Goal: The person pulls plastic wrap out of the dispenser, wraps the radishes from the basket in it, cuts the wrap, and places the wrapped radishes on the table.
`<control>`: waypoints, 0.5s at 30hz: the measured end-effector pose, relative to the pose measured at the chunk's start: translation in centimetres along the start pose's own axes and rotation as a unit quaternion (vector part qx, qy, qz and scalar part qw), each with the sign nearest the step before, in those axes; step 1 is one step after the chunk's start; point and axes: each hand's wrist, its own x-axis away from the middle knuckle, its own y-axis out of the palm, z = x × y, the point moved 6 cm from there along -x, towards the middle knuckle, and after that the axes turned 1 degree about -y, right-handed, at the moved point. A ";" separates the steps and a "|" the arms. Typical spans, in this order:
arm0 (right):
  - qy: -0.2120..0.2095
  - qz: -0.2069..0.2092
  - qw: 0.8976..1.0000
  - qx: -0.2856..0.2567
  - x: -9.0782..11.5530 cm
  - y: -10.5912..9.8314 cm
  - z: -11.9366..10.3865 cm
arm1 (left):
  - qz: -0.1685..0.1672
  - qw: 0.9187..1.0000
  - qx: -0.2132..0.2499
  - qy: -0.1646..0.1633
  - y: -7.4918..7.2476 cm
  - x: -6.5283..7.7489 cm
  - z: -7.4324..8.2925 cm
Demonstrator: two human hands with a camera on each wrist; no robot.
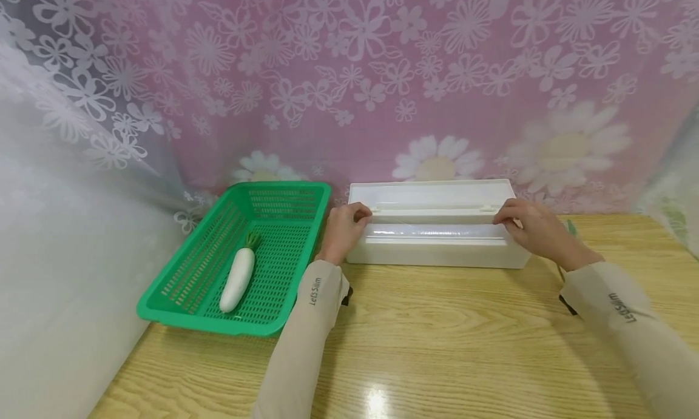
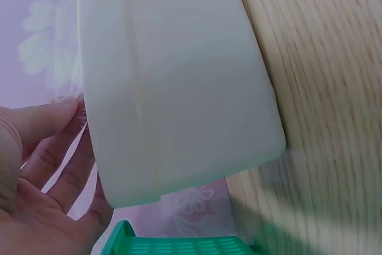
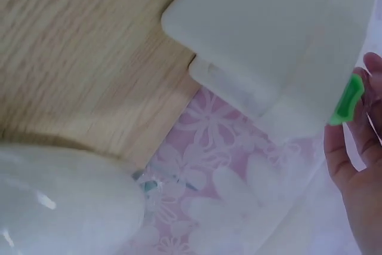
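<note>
A long white cling film dispenser (image 1: 437, 255) lies on the table with its lid (image 1: 431, 194) raised toward the curtain. A strip of clear cling film (image 1: 431, 230) shows along its opening. My left hand (image 1: 344, 228) is at the dispenser's left end, and thumb and fingertips pinch the film's edge, clearest in the left wrist view. At the other end my right hand (image 1: 537, 231) pinches the film between thumb and fingers. Beside those fingers a green slider (image 3: 347, 101) sits on the dispenser's edge in the right wrist view.
Left of the dispenser stands a green basket (image 1: 150, 301) holding a white radish (image 1: 238, 279) with green stems. A glossy white rounded thing (image 3: 65, 201) with green at its tip lies by the right wrist, mostly hidden in the head view. A pink floral curtain (image 1: 327, 134) hangs behind.
</note>
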 end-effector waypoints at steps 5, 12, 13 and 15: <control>0.024 -0.005 1.000 0.004 0.1 -0.4 0.5 | -0.007 1.000 -0.023 0.002 -0.6 -0.4 0.4; 0.087 -0.015 0.996 -0.003 0.2 -0.1 1.3 | -0.032 0.999 -0.032 -0.015 -1.1 -0.5 0.8; 0.095 -0.017 0.995 -0.003 0.2 0.0 1.3 | -0.035 0.999 -0.032 -0.018 -1.0 -0.5 0.7; 0.114 -0.024 0.993 -0.004 0.2 0.1 1.4 | -0.040 0.998 -0.031 -0.023 -1.0 -0.5 0.6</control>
